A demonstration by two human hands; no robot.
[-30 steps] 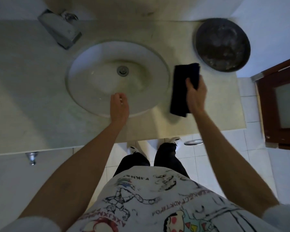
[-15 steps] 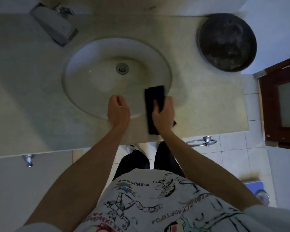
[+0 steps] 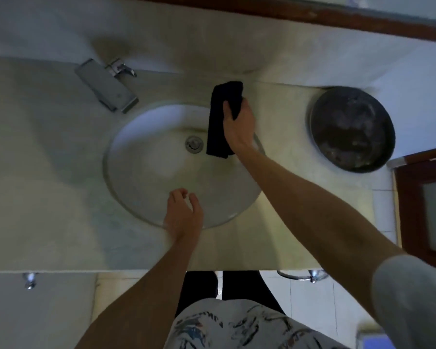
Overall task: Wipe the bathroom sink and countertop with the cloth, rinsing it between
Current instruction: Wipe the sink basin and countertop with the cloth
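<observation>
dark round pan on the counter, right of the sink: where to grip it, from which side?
Judgement only: take the dark round pan by its rim, from above on the sink-facing edge. It lies flat on the countertop with no handle visible, far edge at the wall, wooden door frame close beside it; fingers over the raised lip suit best.

One view only, from a wide-angle camera on the person's head. It looks steeply down and forward, almost straight onto the counter (image 3: 48, 197) and the round sink (image 3: 146, 177), which fills the middle of the picture. The mirror frame (image 3: 287, 18) runs along the top edge; the person's shirt (image 3: 237, 326) and the tiled floor (image 3: 312, 303) lie along the bottom. Both forearms reach in from below, close to the lens.
</observation>
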